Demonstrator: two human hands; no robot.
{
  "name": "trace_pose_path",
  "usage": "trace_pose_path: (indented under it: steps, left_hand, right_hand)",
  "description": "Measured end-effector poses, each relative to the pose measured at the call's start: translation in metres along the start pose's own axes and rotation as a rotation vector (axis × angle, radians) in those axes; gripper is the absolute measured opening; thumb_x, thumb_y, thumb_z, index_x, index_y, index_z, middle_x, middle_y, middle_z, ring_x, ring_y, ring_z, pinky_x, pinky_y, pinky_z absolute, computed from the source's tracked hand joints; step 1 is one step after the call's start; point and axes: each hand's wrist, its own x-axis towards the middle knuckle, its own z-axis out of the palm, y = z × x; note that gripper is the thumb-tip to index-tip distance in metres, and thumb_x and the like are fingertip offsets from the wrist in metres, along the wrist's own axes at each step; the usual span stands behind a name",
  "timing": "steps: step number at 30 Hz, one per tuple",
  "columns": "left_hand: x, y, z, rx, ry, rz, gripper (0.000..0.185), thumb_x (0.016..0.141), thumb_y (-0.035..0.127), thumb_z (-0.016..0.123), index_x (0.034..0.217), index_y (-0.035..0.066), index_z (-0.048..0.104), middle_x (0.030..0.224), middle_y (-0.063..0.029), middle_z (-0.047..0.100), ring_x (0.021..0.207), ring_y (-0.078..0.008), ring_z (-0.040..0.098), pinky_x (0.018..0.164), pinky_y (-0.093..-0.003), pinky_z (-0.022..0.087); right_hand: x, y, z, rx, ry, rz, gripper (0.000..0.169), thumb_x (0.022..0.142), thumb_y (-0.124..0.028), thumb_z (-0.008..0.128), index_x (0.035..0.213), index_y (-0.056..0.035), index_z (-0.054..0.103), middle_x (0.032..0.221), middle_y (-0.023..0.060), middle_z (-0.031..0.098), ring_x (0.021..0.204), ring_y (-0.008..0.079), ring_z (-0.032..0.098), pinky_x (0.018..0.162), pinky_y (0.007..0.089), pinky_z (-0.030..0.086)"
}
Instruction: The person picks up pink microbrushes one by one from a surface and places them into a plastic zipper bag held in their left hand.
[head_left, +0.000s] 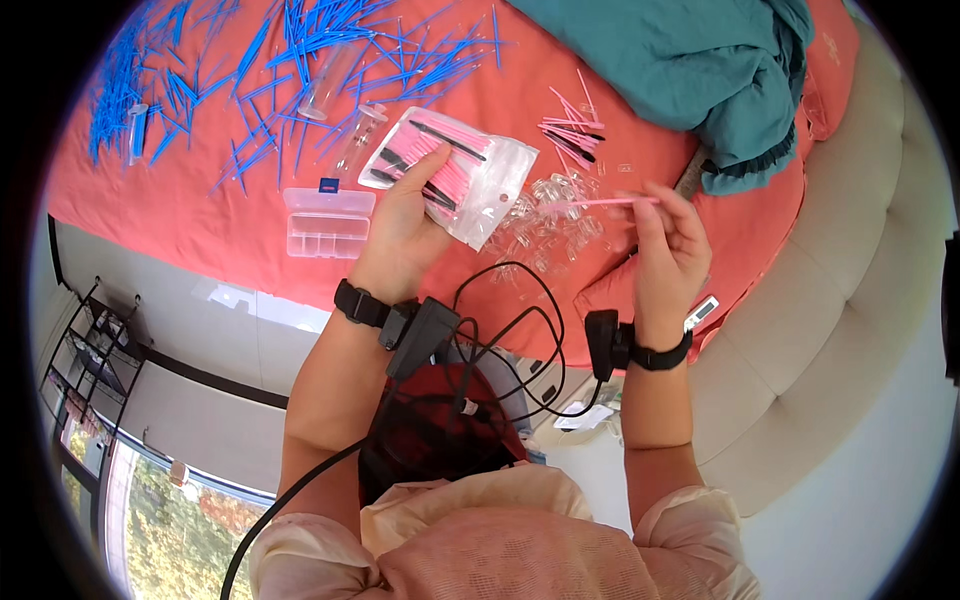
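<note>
My left hand (405, 232) grips a clear-and-white zip pouch (511, 166) with the thumb on its front. Several pink and black brush wands show through the pouch. Between the thumb and fingers of my right hand (671, 247) is a slim pink wand (604, 202), held almost level and pointing left. Its left end is above a heap of small clear plastic pieces (559, 217) on the coral bedspread (247, 225). Farther back, a small loose pile of pink and black wands (574, 135) lies on the cloth.
Blue applicator sticks (307, 45) are scattered at the back left, with clear tubes (330, 82) among them. A clear compartment box (328, 234) stands open left of my left hand. Teal fabric (675, 67) covers the back right. Black cables (517, 345) loop between my wrists.
</note>
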Motion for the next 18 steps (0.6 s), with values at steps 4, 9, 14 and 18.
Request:
trace_pose_path:
  steps: [4,9,14,18]
  left_hand:
    - [-0.009,-0.006,0.003,-0.007,0.011,-0.011,0.023,0.089,0.011,0.056,0.111,0.003,0.052,0.11,-0.0111,0.059,0.103,-0.0262,0.058,0.091,-0.0435,0.049]
    - [-0.011,-0.009,0.001,-0.035,0.012,0.012,0.019,0.089,0.011,0.057,0.106,0.002,0.054,0.103,-0.0111,0.062,0.096,-0.0249,0.062,0.086,-0.041,0.051]
    - [-0.016,-0.001,0.003,-0.046,0.02,0.053,0.02,0.088,0.011,0.058,0.105,0.002,0.054,0.104,-0.0108,0.062,0.096,-0.0242,0.062,0.085,-0.0404,0.051]
    - [-0.017,-0.003,0.002,-0.046,-0.006,0.038,0.02,0.089,0.012,0.057,0.106,0.002,0.055,0.105,-0.0108,0.062,0.096,-0.0239,0.062,0.085,-0.0399,0.051]
  right_hand:
    - [-0.019,-0.005,0.004,-0.005,-0.059,-0.03,0.014,0.088,0.0,0.056,0.101,0.0035,0.059,0.087,0.0114,0.066,0.077,0.0123,0.064,0.057,0.019,0.046]
    - [-0.028,0.001,0.014,0.015,-0.061,-0.026,0.013,0.087,0.002,0.056,0.1,0.0035,0.06,0.083,0.0117,0.066,0.061,0.007,0.057,0.05,0.0162,0.041]
    - [-0.029,-0.003,-0.004,0.019,0.03,-0.042,0.012,0.086,0.002,0.057,0.097,0.0042,0.06,0.081,0.0113,0.065,0.057,0.0064,0.054,0.049,0.0163,0.041]
    - [-0.033,0.005,0.009,-0.128,-0.019,-0.152,0.012,0.079,0.005,0.064,0.091,0.0025,0.065,0.09,0.0088,0.061,0.069,0.0075,0.054,0.056,0.018,0.042]
